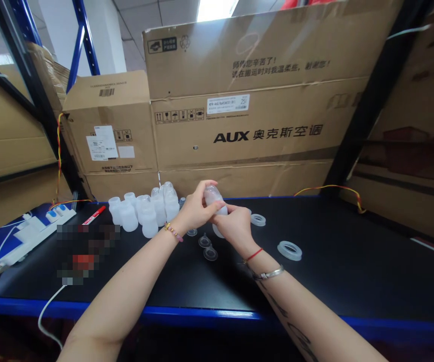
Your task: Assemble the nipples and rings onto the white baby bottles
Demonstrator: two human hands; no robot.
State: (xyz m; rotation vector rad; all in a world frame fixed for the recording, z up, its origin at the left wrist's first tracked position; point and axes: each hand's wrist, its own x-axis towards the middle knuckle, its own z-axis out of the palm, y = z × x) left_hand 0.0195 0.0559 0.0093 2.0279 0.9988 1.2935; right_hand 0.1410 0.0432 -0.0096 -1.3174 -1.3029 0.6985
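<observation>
1) L hand (pixel 197 206): fingers + thumb clamped on clear domed top of baby btl (pixel 213 193); btl slightly tilted
2) R hand (pixel 235 221): fingers clamped on btl's lower body, just below L fingers;
3) clear teats (pixel 205 242) on black tabletop (pixel 175 276), below L fingers, nearer wearer;
4) frosted btls (pixel 150 222) standing grouped L of L fingers; translucent rings (pixel 286 256) R of R fingers

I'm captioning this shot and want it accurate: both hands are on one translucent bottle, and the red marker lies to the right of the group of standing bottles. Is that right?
Not quite: the head view shows the red marker to the left of the standing bottles. The left hand and right hand are indeed on one translucent bottle.
</observation>
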